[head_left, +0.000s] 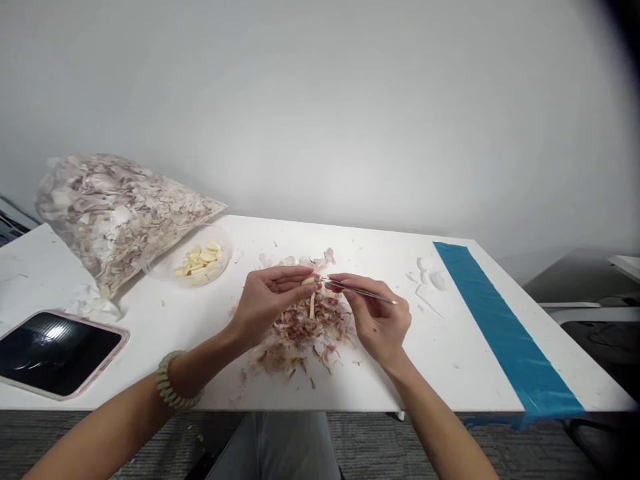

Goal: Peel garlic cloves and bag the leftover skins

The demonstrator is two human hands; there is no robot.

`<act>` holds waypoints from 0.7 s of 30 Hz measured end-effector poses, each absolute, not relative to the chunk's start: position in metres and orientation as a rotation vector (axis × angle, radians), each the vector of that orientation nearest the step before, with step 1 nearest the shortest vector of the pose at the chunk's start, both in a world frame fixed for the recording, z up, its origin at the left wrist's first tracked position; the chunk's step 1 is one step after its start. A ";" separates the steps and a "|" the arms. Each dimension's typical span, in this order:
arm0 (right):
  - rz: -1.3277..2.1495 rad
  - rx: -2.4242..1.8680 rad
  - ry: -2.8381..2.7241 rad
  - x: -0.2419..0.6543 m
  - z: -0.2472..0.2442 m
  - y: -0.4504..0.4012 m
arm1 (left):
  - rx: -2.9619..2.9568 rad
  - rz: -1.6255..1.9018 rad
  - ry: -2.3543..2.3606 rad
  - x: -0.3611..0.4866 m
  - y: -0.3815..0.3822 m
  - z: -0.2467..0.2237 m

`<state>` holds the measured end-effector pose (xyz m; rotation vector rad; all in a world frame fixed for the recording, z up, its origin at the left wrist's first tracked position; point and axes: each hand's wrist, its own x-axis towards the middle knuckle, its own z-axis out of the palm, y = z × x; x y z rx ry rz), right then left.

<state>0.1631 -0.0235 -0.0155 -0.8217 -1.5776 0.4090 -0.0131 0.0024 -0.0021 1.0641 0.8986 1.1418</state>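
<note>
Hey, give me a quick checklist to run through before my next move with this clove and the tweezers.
1. Garlic clove pinched in left hand: ok.
2. Metal tweezers held in right hand, tips at the clove: ok.
3. All skin off the clove: cannot tell, the fingers hide much of it.
4. Clear dish of peeled cloves upright: ok.
5. Plastic bag of garlic skins apart from the dish: not ok, its edge seems to touch the rim.
6. Pink-cased phone free of skins: ok, though white scraps lie close by.
</note>
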 end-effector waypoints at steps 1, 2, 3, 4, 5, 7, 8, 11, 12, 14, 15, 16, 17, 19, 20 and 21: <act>0.423 -0.821 -1.553 0.163 -0.015 -0.024 | 1.051 1.139 0.897 -0.013 0.003 -0.002; 0.430 -0.823 -1.539 0.163 -0.015 -0.024 | 1.037 1.138 0.894 -0.013 0.003 -0.002; 0.436 -0.822 -1.536 0.163 -0.015 -0.025 | 1.025 1.134 0.889 -0.013 0.002 -0.002; 0.446 -0.818 -1.539 0.163 -0.015 -0.025 | 1.018 1.131 0.882 -0.013 0.002 -0.002; 0.458 -0.811 -1.543 0.163 -0.015 -0.025 | 1.013 1.127 0.874 -0.012 0.002 -0.001; 0.456 -0.799 -1.554 0.163 -0.015 -0.025 | 1.008 1.116 0.855 -0.012 0.001 0.000; 0.434 -0.794 -1.563 0.163 -0.015 -0.025 | 1.005 1.111 0.843 -0.012 0.000 0.001; 0.337 -0.771 -1.605 0.162 -0.014 -0.026 | 0.992 1.104 0.819 -0.011 -0.002 0.003; 0.315 -0.759 -1.618 0.162 -0.014 -0.027 | 0.985 1.104 0.819 -0.011 -0.002 0.003; 0.289 -0.746 -1.631 0.161 -0.012 -0.028 | 0.969 1.106 0.818 -0.010 -0.003 0.004; 0.276 -0.745 -1.637 0.160 -0.011 -0.029 | 0.963 1.105 0.818 -0.010 -0.003 0.004; 0.261 -0.747 -1.643 0.160 -0.010 -0.029 | 0.957 1.103 0.816 -0.010 -0.003 0.004; 0.247 -0.749 -1.653 0.160 -0.010 -0.030 | 0.952 1.099 0.814 -0.010 -0.003 0.004; 0.221 -0.739 -1.673 0.160 -0.009 -0.030 | 0.943 1.090 0.812 -0.009 -0.003 0.004; 0.207 -0.730 -1.682 0.160 -0.009 -0.030 | 0.935 1.085 0.816 -0.009 -0.003 0.003; 0.196 -0.724 -1.690 0.160 -0.009 -0.030 | 0.927 1.084 0.819 -0.008 -0.003 0.003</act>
